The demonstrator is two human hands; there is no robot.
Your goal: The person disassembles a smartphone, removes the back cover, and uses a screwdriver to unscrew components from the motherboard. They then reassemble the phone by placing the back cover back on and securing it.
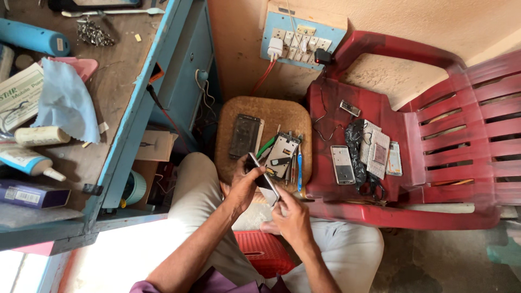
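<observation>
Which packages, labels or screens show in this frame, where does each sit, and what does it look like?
Phone: slim, dark screen, held in both hands, left hand, right hand.
Purple box: flat carton, white label, workbench's near left edge.
White box: green print, workbench left.
Tube: white with blue label, beside the purple box.
Dark phone: screen unlit, on the round stool.
Grey phone: on the red chair.
</observation>
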